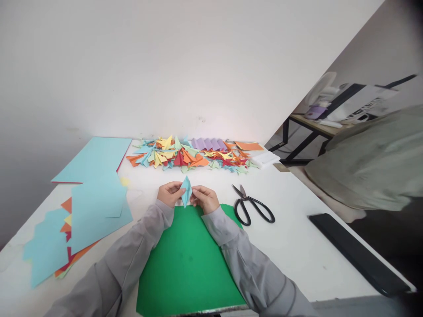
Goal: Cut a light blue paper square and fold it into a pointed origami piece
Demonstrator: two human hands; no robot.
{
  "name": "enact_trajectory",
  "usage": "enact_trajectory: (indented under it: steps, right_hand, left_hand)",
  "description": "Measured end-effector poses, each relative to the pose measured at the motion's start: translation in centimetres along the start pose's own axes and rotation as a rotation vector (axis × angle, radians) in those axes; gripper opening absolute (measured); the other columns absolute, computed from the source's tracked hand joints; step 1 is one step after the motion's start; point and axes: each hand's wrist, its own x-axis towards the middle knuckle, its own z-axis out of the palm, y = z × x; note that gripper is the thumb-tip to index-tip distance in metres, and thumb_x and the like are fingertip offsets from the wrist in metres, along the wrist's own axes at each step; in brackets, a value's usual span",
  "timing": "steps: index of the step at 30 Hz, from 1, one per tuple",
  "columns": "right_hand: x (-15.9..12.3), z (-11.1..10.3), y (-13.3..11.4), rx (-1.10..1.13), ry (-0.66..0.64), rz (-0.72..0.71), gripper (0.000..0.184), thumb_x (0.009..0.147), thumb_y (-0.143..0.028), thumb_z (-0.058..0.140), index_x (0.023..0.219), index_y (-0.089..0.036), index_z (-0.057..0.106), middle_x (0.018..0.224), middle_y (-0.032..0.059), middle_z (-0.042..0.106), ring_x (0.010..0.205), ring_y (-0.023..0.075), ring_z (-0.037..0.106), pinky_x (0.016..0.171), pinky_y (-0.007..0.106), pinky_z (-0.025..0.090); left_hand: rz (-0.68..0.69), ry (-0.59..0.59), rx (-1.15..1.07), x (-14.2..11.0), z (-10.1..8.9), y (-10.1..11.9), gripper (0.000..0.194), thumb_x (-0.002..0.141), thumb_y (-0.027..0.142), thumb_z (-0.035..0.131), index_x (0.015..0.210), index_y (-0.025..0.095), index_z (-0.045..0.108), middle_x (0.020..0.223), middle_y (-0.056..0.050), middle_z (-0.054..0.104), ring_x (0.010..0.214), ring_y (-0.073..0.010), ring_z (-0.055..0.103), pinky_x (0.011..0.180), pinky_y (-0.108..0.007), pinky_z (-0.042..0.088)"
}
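Observation:
A small folded piece of light blue paper [186, 192], shaped like a narrow diamond, is held up between my two hands. My left hand [170, 193] pinches its left side, with the thumb over the front. At the right edge, the thumb and fingers of my right hand [205, 198] close on the same paper. Both hands are just above the far edge of a green mat [188, 259]. Black-handled scissors [249, 204] lie to the right of the mat, blades slightly apart and pointing away.
Along the wall lies a heap of colourful folded paper shapes [188, 158] with a pleated purple paper [209, 144]. Light blue sheets [95, 211] and coloured scraps are on the left. A long black object [357, 251] lies along the right edge. Another person's sleeve [373, 154] is beyond.

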Motion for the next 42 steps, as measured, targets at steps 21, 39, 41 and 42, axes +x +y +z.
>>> enact_trajectory:
  steps: [21, 39, 41, 42]
  right_hand:
    - [0.0, -0.1, 0.4, -0.09, -0.019, -0.04, 0.024, 0.053, -0.038, 0.07, 0.062, -0.017, 0.063, 0.044, -0.0034, 0.056, 0.038, 0.0081, 0.047, 0.038, 0.021, 0.037]
    - [-0.2, 0.2, 0.2, -0.107, -0.011, -0.018, 0.027, 0.05, -0.036, 0.073, 0.061, -0.016, 0.059, 0.043, -0.0056, 0.055, 0.034, 0.0058, 0.043, 0.035, 0.019, 0.032]
    - [-0.2, 0.1, 0.1, -0.096, -0.016, -0.02, 0.027, 0.05, -0.036, 0.073, 0.062, -0.016, 0.059, 0.043, -0.0055, 0.056, 0.034, 0.0059, 0.044, 0.035, 0.019, 0.033]
    - [-0.2, 0.1, 0.1, -0.091, -0.02, -0.024, 0.027, 0.05, -0.036, 0.073, 0.062, -0.016, 0.06, 0.043, -0.0054, 0.056, 0.034, 0.0059, 0.044, 0.035, 0.019, 0.033]
  left_hand:
    - [0.002, -0.108, 0.06, -0.4, 0.0, 0.1, 0.024, 0.048, 0.022, 0.071, 0.066, 0.013, 0.058, 0.05, 0.003, 0.056, 0.045, -0.0101, 0.053, 0.045, -0.022, 0.046]
    - [0.05, -0.153, 0.078, -0.8, 0.3, 0.7, 0.02, 0.048, 0.024, 0.071, 0.06, 0.012, 0.06, 0.049, 0.001, 0.058, 0.044, -0.0126, 0.055, 0.043, -0.025, 0.047]
    - [0.026, -0.165, 0.057, -0.8, 0.2, 0.6, 0.025, 0.048, 0.028, 0.072, 0.063, 0.012, 0.061, 0.05, 0.0, 0.059, 0.044, -0.0137, 0.056, 0.043, -0.027, 0.048]
    - [0.015, -0.171, 0.042, -0.8, 0.1, 0.5, 0.027, 0.049, 0.03, 0.072, 0.065, 0.011, 0.061, 0.051, -0.001, 0.059, 0.044, -0.0139, 0.056, 0.043, -0.027, 0.049]
